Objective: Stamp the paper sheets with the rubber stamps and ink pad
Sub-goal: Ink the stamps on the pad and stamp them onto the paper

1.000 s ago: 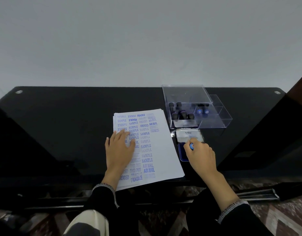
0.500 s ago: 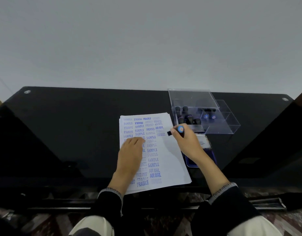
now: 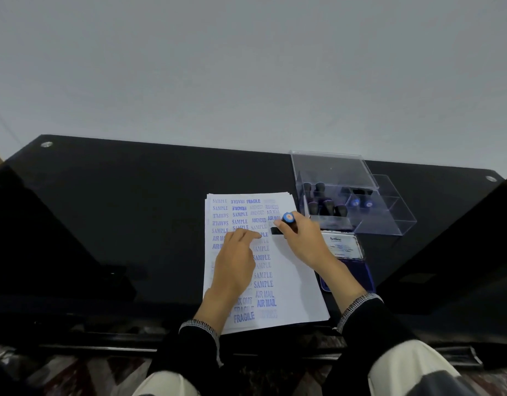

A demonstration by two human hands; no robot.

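A stack of white paper sheets lies on the black glass table, its top sheet covered in blue stamped words. My left hand rests flat on the sheet, fingers straight. My right hand grips a black rubber stamp with a blue cap, its base down on the upper right part of the sheet. The open blue ink pad sits just right of the paper, partly hidden by my right wrist.
A clear plastic box with an open lid holds several more stamps behind the ink pad. The black glass table stretches left of the paper. A grey wall stands behind it.
My right hand lifted the stamp off the ink pad and carried it left onto the upper right part of the sheet. My left hand stayed on the paper.
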